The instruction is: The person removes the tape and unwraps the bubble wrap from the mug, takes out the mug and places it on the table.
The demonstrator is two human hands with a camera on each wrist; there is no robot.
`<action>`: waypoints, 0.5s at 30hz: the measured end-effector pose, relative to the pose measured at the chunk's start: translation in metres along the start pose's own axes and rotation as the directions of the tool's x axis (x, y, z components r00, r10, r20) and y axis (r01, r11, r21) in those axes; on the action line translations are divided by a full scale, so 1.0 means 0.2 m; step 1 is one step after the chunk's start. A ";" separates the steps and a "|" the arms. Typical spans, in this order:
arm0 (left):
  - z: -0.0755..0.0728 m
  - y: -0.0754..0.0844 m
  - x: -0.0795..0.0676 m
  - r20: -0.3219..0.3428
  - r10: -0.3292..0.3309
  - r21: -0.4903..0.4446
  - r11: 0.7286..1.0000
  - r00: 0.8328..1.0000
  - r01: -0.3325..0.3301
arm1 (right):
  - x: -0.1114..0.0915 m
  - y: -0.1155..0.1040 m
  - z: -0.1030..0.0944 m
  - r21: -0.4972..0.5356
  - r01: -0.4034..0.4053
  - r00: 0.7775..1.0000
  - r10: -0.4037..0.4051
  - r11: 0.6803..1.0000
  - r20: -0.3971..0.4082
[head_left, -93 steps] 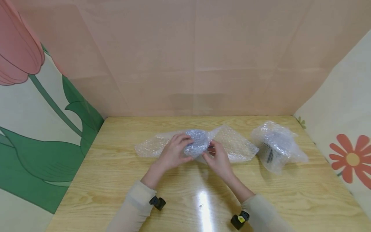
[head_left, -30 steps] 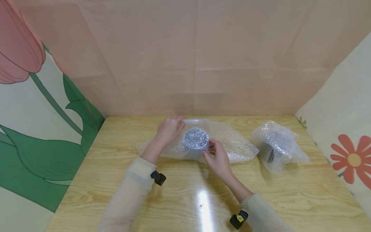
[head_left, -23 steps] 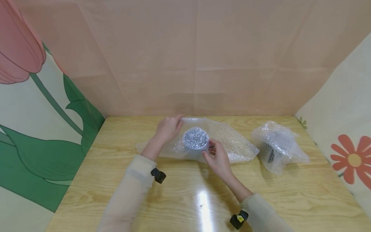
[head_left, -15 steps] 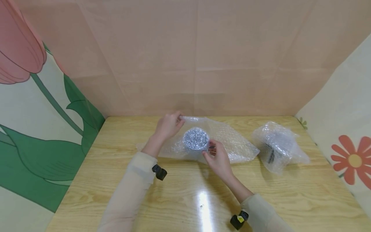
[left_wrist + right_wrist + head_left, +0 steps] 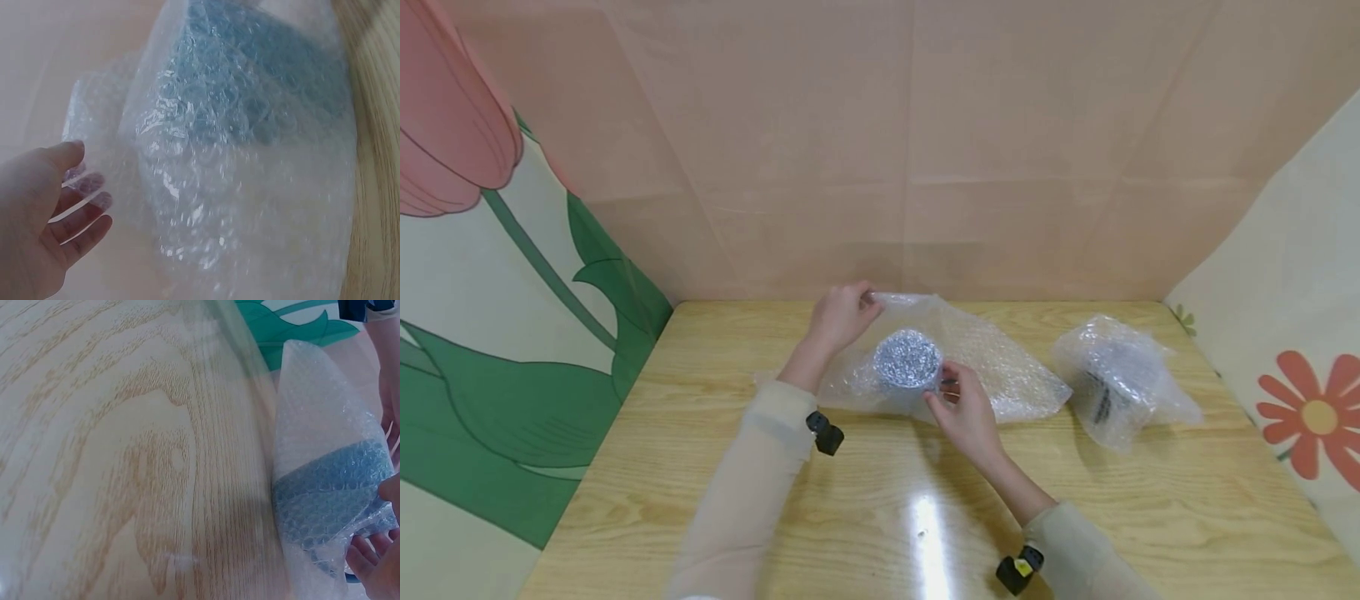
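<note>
Near the middle of the wooden table [image 5: 700,492], a round bundle [image 5: 907,358] in bubble wrap sits on a loose sheet [image 5: 1018,375] of the same wrap; the clear layers show blue sides but blur what is inside. The left hand [image 5: 841,317] pinches the sheet's far edge and holds it up behind the bundle, thumb on one face and fingers on the other, some of them seen through the plastic in the left wrist view. The right hand [image 5: 967,414] grips the bundle's right side between thumb and fingers, covering part of it.

Out to the right, the sheet's pointed corner reaches a second bundle [image 5: 1120,375], also in bubble wrap, with a dark marking on its side; whether the two touch cannot be told. It stands to the right of both hands, outside the space between them. A pink backdrop [image 5: 910,167] rises behind the table's far edge, close beyond the left hand. A large tulip [image 5: 460,108] is printed on the left side, a red flower [image 5: 1307,414] on the right. Each pale sleeve [image 5: 737,492] ends near a small black camera [image 5: 825,433], and glare [image 5: 929,542] streaks the near wood.
</note>
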State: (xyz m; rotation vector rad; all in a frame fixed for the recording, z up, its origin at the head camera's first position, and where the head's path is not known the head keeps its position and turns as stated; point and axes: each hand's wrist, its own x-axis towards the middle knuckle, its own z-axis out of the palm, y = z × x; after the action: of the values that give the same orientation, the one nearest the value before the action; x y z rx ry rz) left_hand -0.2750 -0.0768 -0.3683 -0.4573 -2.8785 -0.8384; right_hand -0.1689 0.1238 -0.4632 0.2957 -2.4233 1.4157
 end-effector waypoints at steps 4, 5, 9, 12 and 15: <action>0.02 0.00 0.02 -0.010 -0.021 -0.032 0.999 1.000 0.021 | 0.00 0.00 0.00 0.002 -0.002 1.000 0.002 1.000 0.002; 0.02 0.00 0.02 -0.014 -0.025 -0.037 0.999 1.000 0.025 | 0.00 0.00 0.00 0.004 -0.002 1.000 0.002 1.000 0.003; 0.04 0.00 0.03 -0.029 -0.043 -0.063 0.997 0.999 0.041 | 0.00 0.00 0.00 0.014 0.001 1.000 -0.001 1.000 0.004; 0.06 0.00 0.04 -0.048 -0.045 -0.081 0.996 0.998 0.041 | 0.00 0.00 0.00 0.016 0.010 1.000 -0.010 1.000 0.001; 0.06 -0.01 0.04 -0.061 -0.044 -0.094 0.995 0.997 0.039 | 0.00 0.01 0.00 0.013 0.018 1.000 -0.018 1.000 -0.002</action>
State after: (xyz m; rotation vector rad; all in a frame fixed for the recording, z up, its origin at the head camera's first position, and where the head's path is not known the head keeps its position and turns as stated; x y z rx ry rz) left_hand -0.2831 -0.0691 -0.3777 -0.3741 -2.8102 -0.9782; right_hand -0.1696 0.1243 -0.4640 0.3182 -2.4052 1.4236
